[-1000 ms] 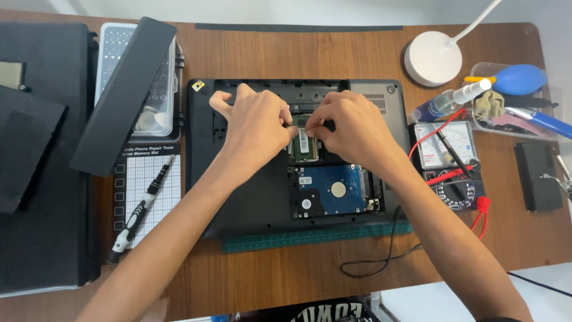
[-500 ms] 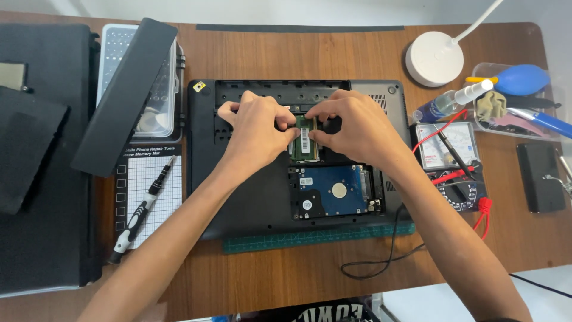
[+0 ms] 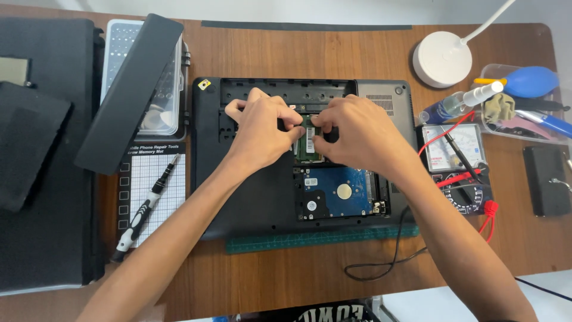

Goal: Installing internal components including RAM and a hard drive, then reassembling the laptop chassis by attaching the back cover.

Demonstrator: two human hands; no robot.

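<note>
A black laptop (image 3: 250, 203) lies bottom up on the wooden desk with its cover off. A green memory module (image 3: 310, 143) sits in its slot above a blue hard drive (image 3: 339, 194). My left hand (image 3: 262, 128) pinches the module's left edge with its fingertips. My right hand (image 3: 357, 134) pinches the module's right edge. Both hands cover most of the slot.
A black screwdriver (image 3: 143, 211) lies on a white gridded mat (image 3: 152, 185) at left, beside a long black cover (image 3: 128, 89) and a bit case (image 3: 122, 45). A multimeter (image 3: 459, 173) with red leads, a white lamp base (image 3: 442, 58) and a tray of tools (image 3: 524, 101) stand at right.
Both hands have shifted slightly toward each other over the memory module, with the fingertips now closer on its two edges.
</note>
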